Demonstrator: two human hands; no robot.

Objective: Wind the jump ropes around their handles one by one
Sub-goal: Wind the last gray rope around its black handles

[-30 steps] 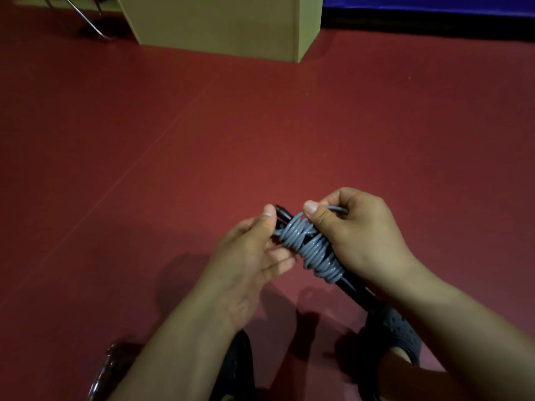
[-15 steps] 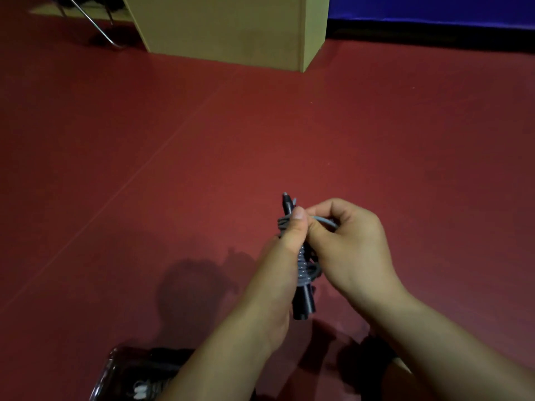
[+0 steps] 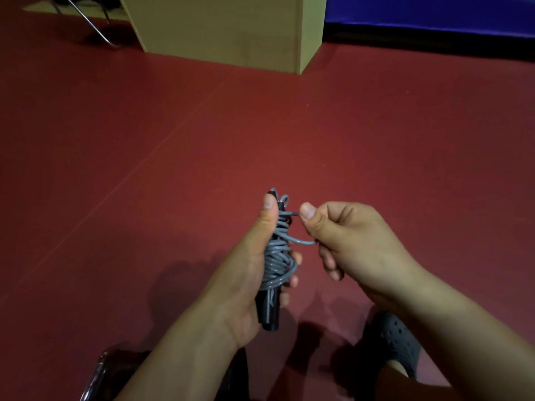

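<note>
The black handles [image 3: 269, 309] were held upright in the left hand [image 3: 246, 273], fingers curled round them and the thumb pressed along the upper part; the grey rope [image 3: 277, 261] was seen coiled many times around the handles, inside that grip; a loose loop [image 3: 301, 241] of the rope was pinched between thumb and forefinger of the right hand [image 3: 353, 250], just to the right of the bundle; the two hands were kept near but apart; a dark perforated shoe [image 3: 396, 340] was visible below the right hand, on the red floor [image 3: 144, 169]; a tan box [image 3: 225, 27] stood well beyond both hands.
</note>
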